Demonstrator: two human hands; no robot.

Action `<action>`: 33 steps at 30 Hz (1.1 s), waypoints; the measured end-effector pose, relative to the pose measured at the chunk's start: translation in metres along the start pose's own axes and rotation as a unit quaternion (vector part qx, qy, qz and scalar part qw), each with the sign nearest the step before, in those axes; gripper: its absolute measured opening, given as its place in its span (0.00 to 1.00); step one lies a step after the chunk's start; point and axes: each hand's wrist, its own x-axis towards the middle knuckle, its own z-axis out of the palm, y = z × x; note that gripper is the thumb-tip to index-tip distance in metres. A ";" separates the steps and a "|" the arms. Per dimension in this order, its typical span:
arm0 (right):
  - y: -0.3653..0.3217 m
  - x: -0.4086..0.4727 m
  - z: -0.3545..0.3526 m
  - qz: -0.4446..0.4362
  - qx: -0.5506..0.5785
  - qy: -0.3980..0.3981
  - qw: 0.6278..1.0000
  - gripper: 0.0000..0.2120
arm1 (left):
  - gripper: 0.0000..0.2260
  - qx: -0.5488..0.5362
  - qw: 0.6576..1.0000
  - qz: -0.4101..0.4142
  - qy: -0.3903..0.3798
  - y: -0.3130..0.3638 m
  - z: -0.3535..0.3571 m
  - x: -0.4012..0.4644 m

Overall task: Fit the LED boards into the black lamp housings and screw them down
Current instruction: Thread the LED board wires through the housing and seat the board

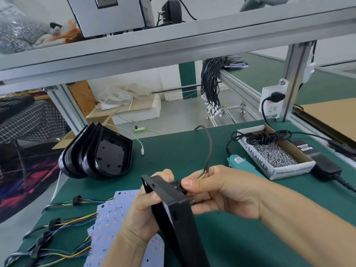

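Housing (173, 214), black, is held on edge above the green worktop (192, 151), left hand (142, 211) gripping its near rim. Right hand (215, 191) pinches the grey cable (209, 151) at its grommet against the housing wall. Judged step: cable routing. Next: seat an LED board (107, 224), then fetch screws (275, 153).

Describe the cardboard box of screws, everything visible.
The box is a shallow, open-topped white and brown cardboard carton, printed SPRING BALANCER along its side. It lies flat on the green mat, right of the hands, angled away. Small silver screws fill its near half; a coiled black cable rests across its far end. A green tool lies against its left side.
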 end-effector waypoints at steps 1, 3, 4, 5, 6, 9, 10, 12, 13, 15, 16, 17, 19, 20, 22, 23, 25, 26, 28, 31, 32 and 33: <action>0.001 -0.001 -0.001 -0.002 0.007 0.004 1.000 0.12 | 0.05 -0.006 0.999 0.003 -0.036 0.002 0.000 0.001; 0.004 -0.003 -0.003 -0.014 0.019 0.016 1.000 0.15 | 0.06 0.011 0.999 -0.021 -0.041 0.010 0.002 0.003; 0.005 -0.004 -0.004 -0.022 0.019 0.019 0.999 0.17 | 0.06 0.009 0.998 -0.027 -0.057 0.013 0.006 0.003; 0.006 -0.005 -0.004 -0.032 0.017 0.021 0.999 0.18 | 0.07 0.011 0.997 -0.033 -0.065 0.015 0.010 0.003; 0.006 -0.006 -0.004 -0.040 0.013 0.021 0.999 0.18 | 0.09 0.030 0.997 -0.039 -0.057 0.018 0.012 0.003; 0.007 -0.007 -0.006 -0.062 -0.009 0.027 0.998 0.21 | 0.15 0.127 0.991 -0.038 -0.034 0.025 0.018 0.004; 0.007 -0.007 -0.006 -0.069 -0.020 0.026 0.997 0.21 | 0.15 0.139 0.989 -0.032 -0.040 0.027 0.019 0.004; 0.007 -0.008 -0.007 -0.085 -0.035 0.025 0.995 0.20 | 0.14 0.148 0.988 -0.027 -0.045 0.028 0.024 0.006; 0.008 -0.007 -0.008 -0.092 -0.035 0.029 0.995 0.20 | 0.15 0.147 0.988 -0.032 -0.036 0.027 0.025 0.007; 0.012 -0.006 -0.008 -0.102 -0.025 0.046 0.993 0.20 | 0.18 0.140 0.989 -0.038 -0.007 0.024 0.025 0.008; 0.014 -0.005 -0.008 -0.105 -0.018 0.059 0.993 0.20 | 0.18 0.129 0.991 -0.038 0.004 0.022 0.025 0.008; 0.015 -0.003 -0.008 -0.107 -0.014 0.069 0.992 0.21 | 0.17 0.114 0.993 -0.036 0.008 0.020 0.025 0.008; 0.014 0.001 -0.007 -0.104 0.001 0.070 0.992 0.20 | 0.17 0.086 0.996 -0.030 0.011 0.019 0.027 0.007; 0.013 0.002 -0.007 -0.097 0.008 0.065 0.993 0.18 | 0.17 0.083 0.996 -0.028 0.017 0.020 0.029 0.006; 0.009 0.006 -0.008 -0.064 0.029 0.059 0.996 0.13 | 0.20 0.120 0.990 -0.037 0.064 0.021 0.031 0.007; 0.007 0.007 -0.009 -0.039 0.048 0.058 0.996 0.11 | 0.22 0.144 0.983 -0.047 0.103 0.020 0.031 0.009; 0.006 0.008 -0.015 0.005 0.054 0.074 0.996 0.13 | 0.25 0.152 0.971 -0.080 0.168 0.016 0.032 0.013; 0.004 0.009 -0.021 0.018 0.040 0.097 0.994 0.16 | 0.24 0.146 0.967 -0.097 0.185 0.015 0.035 0.016; 0.005 0.006 -0.037 0.012 0.007 0.172 0.985 0.26 | 0.18 0.144 0.957 -0.126 0.220 0.012 0.039 0.023; 0.012 -0.003 -0.055 -0.056 0.011 0.173 0.983 0.35 | 0.13 0.173 0.930 -0.167 0.277 0.006 0.038 0.034; 0.016 -0.004 -0.057 -0.070 0.010 0.157 0.985 0.33 | 0.11 0.177 0.923 -0.181 0.289 0.003 0.037 0.039; 0.021 -0.001 -0.058 -0.078 0.003 0.164 0.983 0.28 | 0.09 0.181 0.916 -0.196 0.300 0.000 0.037 0.043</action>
